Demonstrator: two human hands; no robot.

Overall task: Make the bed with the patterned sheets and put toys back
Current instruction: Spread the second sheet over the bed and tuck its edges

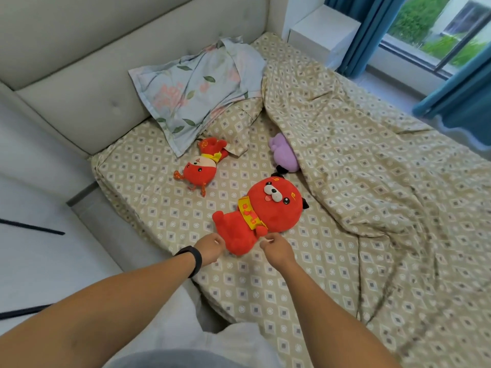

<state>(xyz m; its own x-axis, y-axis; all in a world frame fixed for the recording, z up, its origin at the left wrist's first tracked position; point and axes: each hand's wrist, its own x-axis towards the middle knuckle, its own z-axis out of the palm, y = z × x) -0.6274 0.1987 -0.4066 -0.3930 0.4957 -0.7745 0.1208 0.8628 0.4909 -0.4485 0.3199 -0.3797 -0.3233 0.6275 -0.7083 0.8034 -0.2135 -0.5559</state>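
Both hands, left hand and right hand, fingers curled, flank the large red plush dog near the bed's left edge; whether they pinch it cannot be told.

Padded grey headboard with button tufts spans the top left. Pale floor runs down the left side, two dark thin lines crossing it. White ledge block in the far corner. Teal curtains frame a window top right, daylight and greenery outside. Lighting soft and even
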